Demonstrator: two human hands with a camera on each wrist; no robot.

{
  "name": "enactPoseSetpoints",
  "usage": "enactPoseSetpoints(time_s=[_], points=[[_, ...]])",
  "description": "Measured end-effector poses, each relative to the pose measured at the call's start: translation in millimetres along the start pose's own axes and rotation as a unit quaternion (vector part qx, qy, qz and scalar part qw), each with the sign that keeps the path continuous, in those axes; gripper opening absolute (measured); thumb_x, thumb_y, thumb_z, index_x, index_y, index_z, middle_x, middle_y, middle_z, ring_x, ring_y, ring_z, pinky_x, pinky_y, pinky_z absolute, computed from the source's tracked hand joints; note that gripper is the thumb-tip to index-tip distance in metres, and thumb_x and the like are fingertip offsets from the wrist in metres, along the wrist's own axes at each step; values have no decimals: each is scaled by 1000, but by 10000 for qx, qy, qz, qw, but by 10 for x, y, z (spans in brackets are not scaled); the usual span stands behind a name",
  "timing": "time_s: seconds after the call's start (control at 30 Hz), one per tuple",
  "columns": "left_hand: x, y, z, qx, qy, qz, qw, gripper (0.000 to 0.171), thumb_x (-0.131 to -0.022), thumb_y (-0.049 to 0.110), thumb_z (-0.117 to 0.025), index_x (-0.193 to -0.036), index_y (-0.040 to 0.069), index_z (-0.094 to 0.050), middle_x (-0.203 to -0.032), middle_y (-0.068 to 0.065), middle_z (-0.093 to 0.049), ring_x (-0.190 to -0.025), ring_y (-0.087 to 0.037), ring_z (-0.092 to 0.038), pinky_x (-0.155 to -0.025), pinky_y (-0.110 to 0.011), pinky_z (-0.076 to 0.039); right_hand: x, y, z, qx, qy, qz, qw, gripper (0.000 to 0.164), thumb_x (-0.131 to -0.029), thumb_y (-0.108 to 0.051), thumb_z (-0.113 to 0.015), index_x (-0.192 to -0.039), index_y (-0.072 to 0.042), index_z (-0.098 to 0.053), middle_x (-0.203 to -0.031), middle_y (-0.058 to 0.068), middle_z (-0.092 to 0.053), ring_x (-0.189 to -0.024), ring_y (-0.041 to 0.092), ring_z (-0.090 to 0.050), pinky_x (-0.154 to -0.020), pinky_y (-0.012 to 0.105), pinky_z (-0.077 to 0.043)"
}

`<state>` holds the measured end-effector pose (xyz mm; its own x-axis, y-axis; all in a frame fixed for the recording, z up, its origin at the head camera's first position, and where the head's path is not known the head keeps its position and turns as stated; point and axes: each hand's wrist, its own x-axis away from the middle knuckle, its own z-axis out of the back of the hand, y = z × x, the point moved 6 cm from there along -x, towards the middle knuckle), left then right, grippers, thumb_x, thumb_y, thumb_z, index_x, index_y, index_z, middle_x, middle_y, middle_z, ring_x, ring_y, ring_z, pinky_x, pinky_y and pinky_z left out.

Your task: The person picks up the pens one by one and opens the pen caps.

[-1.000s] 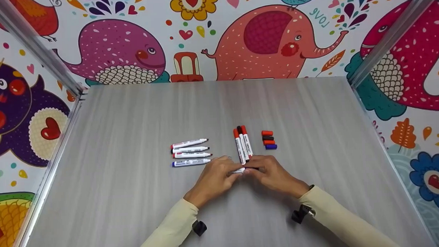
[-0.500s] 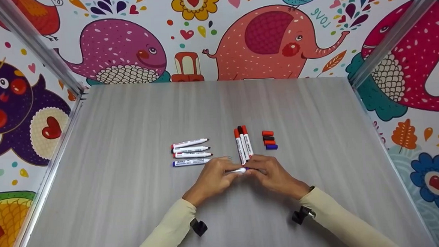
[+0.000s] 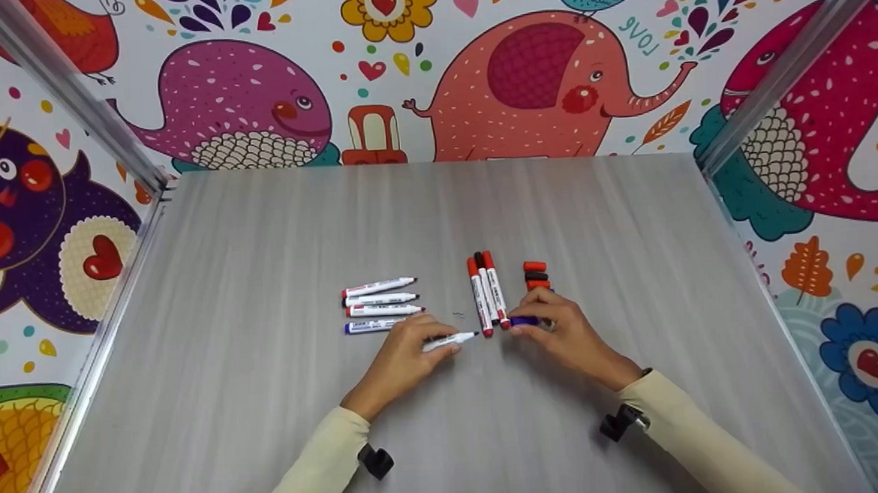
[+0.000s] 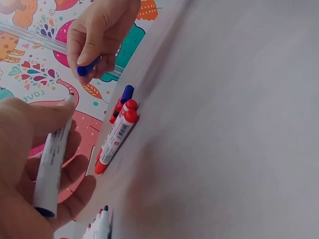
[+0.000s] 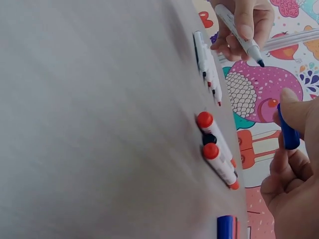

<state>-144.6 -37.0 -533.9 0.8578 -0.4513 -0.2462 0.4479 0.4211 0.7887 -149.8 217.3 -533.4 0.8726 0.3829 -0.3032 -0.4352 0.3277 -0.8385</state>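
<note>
My left hand [image 3: 403, 357] holds a white marker [image 3: 450, 341] whose dark blue tip is bare and points right. In my right hand [image 3: 567, 334] a blue cap [image 3: 523, 321] is pinched between thumb and fingers, apart from the marker. Between and just beyond the hands lie capped markers [image 3: 489, 293] side by side, two red and one black. To the left, several uncapped markers [image 3: 381, 298] lie in a stack of rows with tips to the right; the left hand partly covers the nearest, a blue one. Loose caps [image 3: 535, 266] lie beyond the right hand, which hides some of them.
All this lies on a grey wood-grain table [image 3: 259, 248]. A wall with cartoon animals [image 3: 528, 84] stands at the back and sides, with metal rails [image 3: 63, 93] at the corners. Small dark marks [image 3: 458, 315] show on the tabletop beyond the left hand.
The hands were together at the marker; now they have drawn apart, left hand to the left and right hand to the right. The blue cap has come off the marker, baring its tip.
</note>
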Motion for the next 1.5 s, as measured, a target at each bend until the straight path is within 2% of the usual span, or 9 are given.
enactPoseSetpoints(time_s=[0.1,0.17,0.33,0.57,0.67,0.8,0.93,1.1,1.5], points=[[34,-42,17,7,134,60,9999,14,-94,9,-88,-107,6,-85,-100,-1,-79,-96,-21,-70,-98,-45,-56,36,60,9,43,36,-171,9998,25,-88,7,-86,-111,-1,-84,-106,7,-67,-96,17,-62,-80,18,-51],[58,-83,28,55,217,151,9996,14,-94,8,-88,-107,6,-83,-101,-2,-79,-96,-22,-70,-91,-45,-57,60,99,16,128,53,-237,9996,26,-88,5,-87,-112,-2,-84,-107,6,-69,-96,18,-63,-82,17,-53],[139,-161,71,22,417,185,9990,14,-93,7,-88,-105,7,-81,-101,-1,-78,-95,-19,-69,-85,-42,-58,112,214,27,338,98,-406,9986,24,-90,0,-88,-113,-6,-83,-109,2,-72,-99,20,-67,-86,17,-55],[257,-233,118,-245,438,159,9986,16,-93,2,-87,-106,8,-80,-103,1,-74,-96,-18,-65,-85,-38,-55,184,317,65,388,227,-504,9977,21,-93,-1,-86,-111,-11,-82,-109,1,-74,-95,16,-65,-82,19,-53],[296,-258,127,-437,467,23,9979,16,-92,2,-87,-105,8,-80,-103,1,-74,-97,-18,-64,-85,-37,-54,201,358,80,371,279,-574,9973,22,-93,0,-86,-110,-13,-81,-109,2,-75,-94,16,-65,-80,19,-53],[345,-264,139,-734,568,-356,9950,18,-90,0,-88,-104,7,-81,-102,-1,-73,-97,-18,-63,-84,-38,-53,212,409,91,354,306,-714,9963,23,-93,1,-86,-111,-14,-81,-110,2,-75,-95,18,-66,-81,19,-53],[397,-269,154,-1030,696,-691,9898,20,-88,-2,-89,-104,5,-82,-102,-3,-72,-96,-19,-62,-82,-38,-54,202,411,104,327,355,-617,9969,23,-93,2,-85,-110,-13,-82,-110,2,-75,-94,21,-67,-81,19,-53],[424,-312,170,-1217,739,-706,9873,20,-87,-4,-89,-104,4,-82,-101,-4,-71,-96,-19,-63,-81,-38,-54,187,416,136,390,466,-363,9975,23,-92,6,-84,-109,-10,-82,-108,4,-76,-88,21,-64,-75,20,-49],[453,-414,189,-1317,891,-831,9838,23,-86,-5,-90,-103,3,-78,-101,-3,-74,-97,-21,-67,-88,-40,-56,199,499,168,554,518,-608,9953,26,-92,7,-84,-109,-12,-84,-109,0,-74,-90,19,-62,-76,21,-48]])
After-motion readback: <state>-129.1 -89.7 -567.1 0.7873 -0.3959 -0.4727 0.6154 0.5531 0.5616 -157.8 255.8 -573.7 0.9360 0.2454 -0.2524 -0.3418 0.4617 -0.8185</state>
